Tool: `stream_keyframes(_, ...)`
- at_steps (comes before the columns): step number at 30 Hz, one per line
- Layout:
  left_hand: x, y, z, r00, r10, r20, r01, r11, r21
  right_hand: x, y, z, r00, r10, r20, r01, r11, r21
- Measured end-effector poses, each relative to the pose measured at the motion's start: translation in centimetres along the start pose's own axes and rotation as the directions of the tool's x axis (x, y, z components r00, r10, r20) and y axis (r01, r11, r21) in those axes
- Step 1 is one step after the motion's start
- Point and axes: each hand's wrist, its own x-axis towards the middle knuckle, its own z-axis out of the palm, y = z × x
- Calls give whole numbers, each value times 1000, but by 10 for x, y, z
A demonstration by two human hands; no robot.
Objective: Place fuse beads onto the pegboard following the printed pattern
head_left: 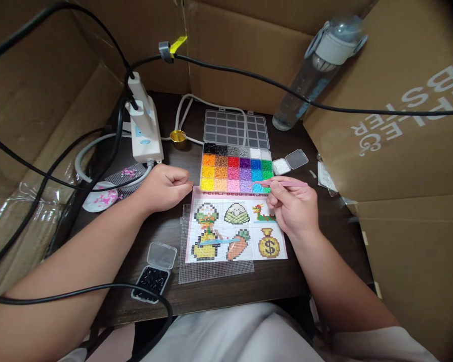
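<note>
My right hand [296, 206] pinches pink tweezers [290, 184], whose tips reach over the purple and light blue cells of a bead box [234, 190]. That box holds small beads sorted by colour, and its clear gridded lid [236, 128] lies folded back. My left hand [170, 187] is closed in a fist beside the box's left edge, with nothing visible in it. Below the box is a printed bead pattern sheet [245, 251] with pixel pictures such as a carrot and a money bag. A clear pegboard [219, 274] shows along the sheet's left and lower edges.
Black beads fill a small lidded case [151, 281] at front left; white beads sit in another [282, 166] at right. A power strip [146, 136], pink beads on a white dish [100, 196], a gold cup [178, 139] and a bottle [309, 75] stand around. A black cable [241, 73] crosses overhead.
</note>
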Motion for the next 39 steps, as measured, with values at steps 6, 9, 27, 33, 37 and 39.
stream_keyframes(6,0,-1,0,1000,5,2,-5,1000,-1,0,0,-1,1000,-5,9,5,1000,-4)
stream_keyframes(9,0,0,0,1000,10,1,-10,1000,-4,0,1,-1,1000,-4,0,4,1000,-25)
stream_keyframes(27,0,2,1,1000,-6,-24,6,1000,-28,4,-1,-3,1000,5,-22,-5,1000,5)
stream_keyframes(33,0,2,1,999,-35,4,34,999,33,5,-3,-4,1000,7,-17,-6,999,48)
stream_keyframes(37,-1,1,1,999,-48,25,47,998,45,7,-3,-6,1000,2,-17,-1,999,40)
stream_keyframes(39,-1,0,1,998,-56,34,55,997,46,8,-3,-7,1000,0,-20,0,1000,30)
